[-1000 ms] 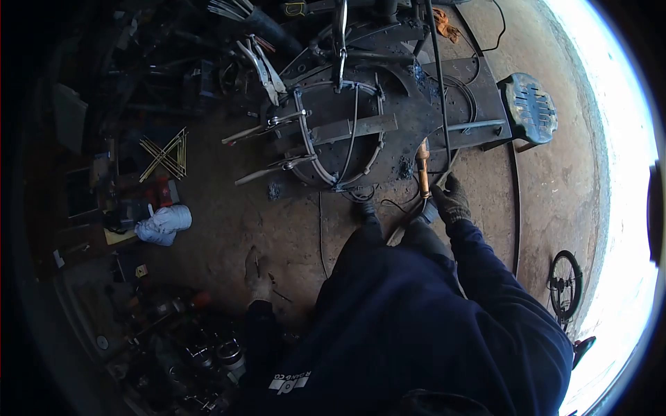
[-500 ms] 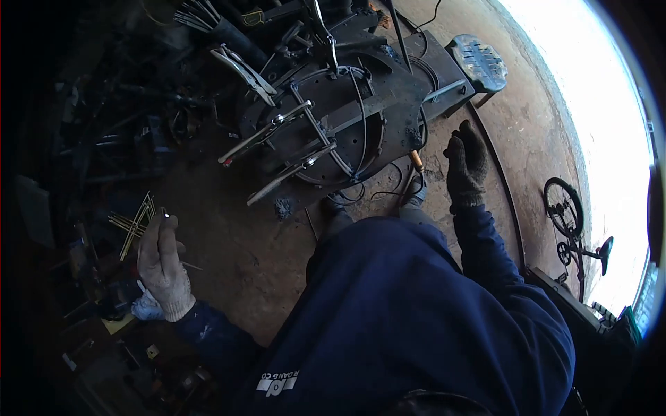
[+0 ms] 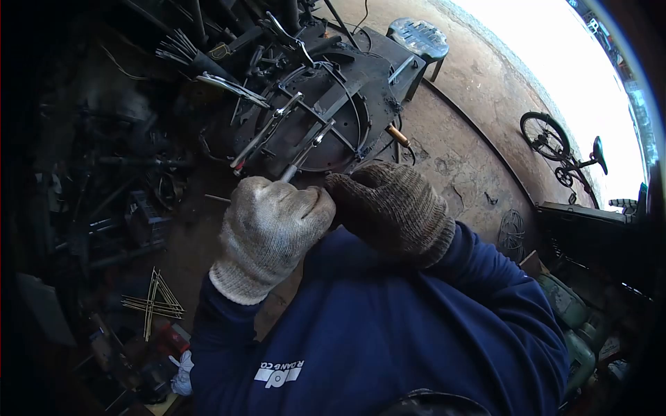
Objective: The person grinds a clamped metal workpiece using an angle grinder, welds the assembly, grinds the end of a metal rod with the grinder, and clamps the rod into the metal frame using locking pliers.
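Note:
In the head view my left hand (image 3: 274,225), in a pale grey knit glove, is closed in front of my chest. A thin rod (image 3: 217,198) juts out beside its knuckles; its other end is hidden. My right hand (image 3: 399,208), in a dark brown knit glove, has its fingers curled, and its fingertips meet those of the left. What lies between them is hidden. Just beyond the hands, locking pliers (image 3: 272,126) and a second pair (image 3: 310,147) clamp bars at a round metal frame (image 3: 361,114) on a dark steel table (image 3: 381,80).
Crossed thin rods (image 3: 154,304) lie at lower left. A handle with a copper-coloured sleeve (image 3: 397,135) is at the table's near edge. A worn stool (image 3: 418,38) stands at the far end. A bicycle (image 3: 565,156), coiled wire (image 3: 512,232) and green cylinders (image 3: 562,301) are to the right.
Both hands have come inward from far apart and now meet before my chest. The left has left the crossed rods; the right has closed its fingers. The view has shifted.

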Available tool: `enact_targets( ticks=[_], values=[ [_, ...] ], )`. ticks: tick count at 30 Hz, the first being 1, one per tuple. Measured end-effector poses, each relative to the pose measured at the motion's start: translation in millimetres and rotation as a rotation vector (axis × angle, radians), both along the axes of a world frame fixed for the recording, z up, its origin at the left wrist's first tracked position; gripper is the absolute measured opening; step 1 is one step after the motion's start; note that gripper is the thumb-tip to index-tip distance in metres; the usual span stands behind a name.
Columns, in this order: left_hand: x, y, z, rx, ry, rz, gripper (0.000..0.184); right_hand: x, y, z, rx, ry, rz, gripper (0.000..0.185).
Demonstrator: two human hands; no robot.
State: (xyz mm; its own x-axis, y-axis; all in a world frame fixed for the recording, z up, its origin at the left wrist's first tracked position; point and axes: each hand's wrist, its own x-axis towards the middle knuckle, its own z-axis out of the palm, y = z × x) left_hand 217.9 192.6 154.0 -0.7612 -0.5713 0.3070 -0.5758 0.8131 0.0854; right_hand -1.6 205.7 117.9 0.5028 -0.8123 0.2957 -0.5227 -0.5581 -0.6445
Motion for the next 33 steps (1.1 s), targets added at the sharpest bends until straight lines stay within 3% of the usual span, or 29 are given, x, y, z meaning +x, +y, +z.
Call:
enact_targets(
  ticks=[3,5,8,11,15,17,18,19,21,29,31,33],
  values=[
    [-12.7,8.7,-7.6,0.014,-0.011,-0.049,0.012,-9.3,15.6,4.2,-0.076,0.023,-0.003,0.033],
    [-24.0,15.9,-18.3,0.000,0.021,-0.040,0.012,-15.4,23.3,12.0,0.164,0.134,-0.032,0.027],
    [-44.2,28.7,-27.6,-0.007,0.033,-0.025,0.013,-28.9,38.3,0.2,0.218,0.204,-0.049,0.023],
    [-61.5,39.7,-30.6,0.018,0.051,-0.016,0.017,-39.5,51.7,-27.8,0.124,0.091,-0.093,0.022],
    [-50.1,74.7,-32.7,-0.232,0.270,0.065,0.033,-46.8,65.9,-54.6,0.116,-0.006,-0.168,0.018],
    [-33.7,96.7,-51.0,0.277,0.369,0.281,0.031,-45.5,69.5,-61.9,0.073,-0.031,-0.189,0.019],
    [-29.0,99.7,-69.5,0.379,0.593,0.316,0.030,-44.8,69.8,-60.2,0.063,-0.010,-0.181,0.020],
    [-20.5,103.6,-79.5,0.379,0.594,0.308,0.030,-42.9,69.7,-59.1,0.052,0.010,-0.175,0.021],
    [-3.5,111.0,-86.4,1.192,0.946,0.723,0.049,-35.4,69.1,-58.8,0.058,0.092,-0.151,0.022],
    [70.3,71.6,-124.9,1.505,1.456,0.745,0.039,37.2,44.1,-65.8,-0.076,0.304,-0.100,0.021],
    [92.4,56.0,-131.3,1.556,1.478,0.747,0.036,57.4,42.7,-71.1,0.095,0.183,-0.166,0.028],
    [121.0,37.8,-149.8,1.531,1.618,0.780,0.036,77.1,43.7,-81.9,0.127,-0.078,-0.543,0.035]
  ],
)
